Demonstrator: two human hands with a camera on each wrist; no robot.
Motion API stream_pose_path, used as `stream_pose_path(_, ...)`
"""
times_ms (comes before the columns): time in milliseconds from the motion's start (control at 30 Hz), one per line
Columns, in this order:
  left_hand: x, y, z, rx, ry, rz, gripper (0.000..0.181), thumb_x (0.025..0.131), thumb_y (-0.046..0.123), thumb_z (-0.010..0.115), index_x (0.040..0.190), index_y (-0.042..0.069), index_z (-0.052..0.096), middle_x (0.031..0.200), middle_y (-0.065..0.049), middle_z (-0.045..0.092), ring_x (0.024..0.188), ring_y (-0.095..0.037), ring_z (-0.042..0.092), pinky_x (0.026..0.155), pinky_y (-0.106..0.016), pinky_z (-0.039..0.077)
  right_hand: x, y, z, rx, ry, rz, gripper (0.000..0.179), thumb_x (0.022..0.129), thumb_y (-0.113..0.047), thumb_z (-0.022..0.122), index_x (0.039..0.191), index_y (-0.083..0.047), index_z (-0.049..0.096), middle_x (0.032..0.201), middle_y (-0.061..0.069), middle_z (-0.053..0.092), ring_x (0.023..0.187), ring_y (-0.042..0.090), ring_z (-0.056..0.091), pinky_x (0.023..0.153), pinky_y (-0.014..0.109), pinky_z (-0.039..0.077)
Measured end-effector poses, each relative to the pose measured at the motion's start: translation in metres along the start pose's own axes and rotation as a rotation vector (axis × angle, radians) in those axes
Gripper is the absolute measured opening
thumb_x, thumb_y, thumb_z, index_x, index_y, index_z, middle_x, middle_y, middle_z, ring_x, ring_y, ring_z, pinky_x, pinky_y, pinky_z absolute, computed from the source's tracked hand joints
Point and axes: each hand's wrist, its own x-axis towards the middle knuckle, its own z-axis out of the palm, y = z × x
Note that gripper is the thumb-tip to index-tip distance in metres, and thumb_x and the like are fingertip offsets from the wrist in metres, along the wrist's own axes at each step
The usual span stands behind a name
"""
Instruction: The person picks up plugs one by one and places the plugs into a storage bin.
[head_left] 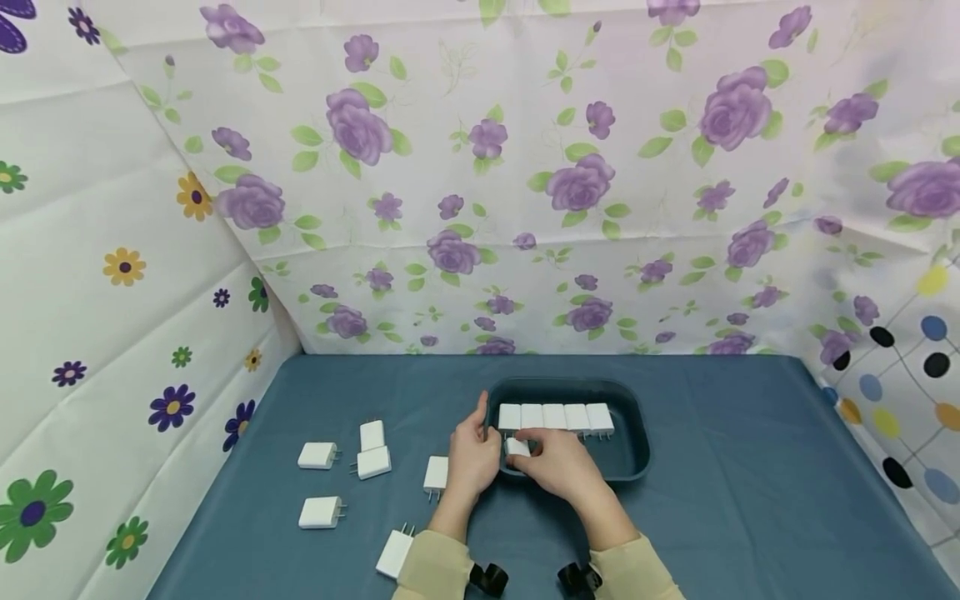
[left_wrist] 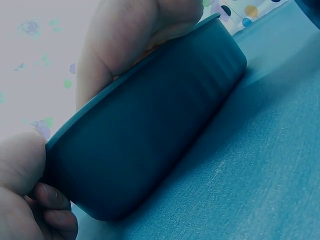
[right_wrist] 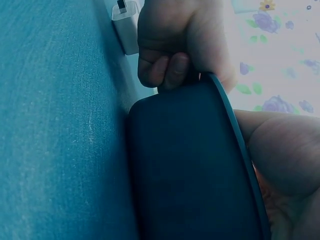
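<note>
A dark blue-green tray stands on the table, with several white plug chargers lined up side by side along its far wall, prongs toward me. My left hand grips the tray's left end, its curled fingers outside the wall in the left wrist view. Reaching over the near rim, my right hand pinches a white charger inside the tray, at the left just in front of the row. In both wrist views the tray wall hides that charger.
Several more white chargers lie loose to the left: one and another far out, two touching, one beside my left wrist and one by the left sleeve. A flowered cloth hangs behind the table.
</note>
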Motion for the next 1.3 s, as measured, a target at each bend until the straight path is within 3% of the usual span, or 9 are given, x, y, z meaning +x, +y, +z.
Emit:
stream_pose_path(200,0.0,-0.0013,0.0002,-0.002,0.005,0.002,0.064,0.106,0.001,0.05,0.167,0.015,0.039,0.049,0.006,0.036,0.039,-0.011,0.025,0.044,-0.027,0.029,-0.0018,0.0004,-0.0007,0.03,-0.02,-0.015,0.04,0.099,-0.032,0.077,0.137,-0.016,0.075,0.075,-0.003,0.066,0.061,0.017,0.058,0.058,0.037,0.045)
stream_pose_path(667,0.0003,-0.0015,-0.0004,-0.005,-0.003,0.006,0.065,0.104,0.001,0.051,0.167,0.016,0.04,0.049,0.005,0.036,0.039,-0.012,0.027,0.043,-0.027,0.029,-0.0017,0.0026,0.0014,0.044,-0.006,-0.013,0.043,0.099,-0.031,0.078,0.139,-0.015,0.073,0.091,-0.003,0.074,0.077,0.012,0.068,0.07,0.042,0.057)
stream_pose_path(1300,0.0,0.0009,0.0001,-0.013,0.015,-0.003,0.067,0.103,0.0,0.052,0.167,0.018,0.041,0.05,0.006,0.036,0.041,-0.012,0.027,0.044,-0.026,0.028,-0.0019,0.001,0.0017,0.014,-0.003,-0.021,0.049,0.101,-0.026,0.075,0.148,-0.013,0.066,0.076,-0.006,0.068,0.065,0.011,0.061,0.06,0.037,0.048)
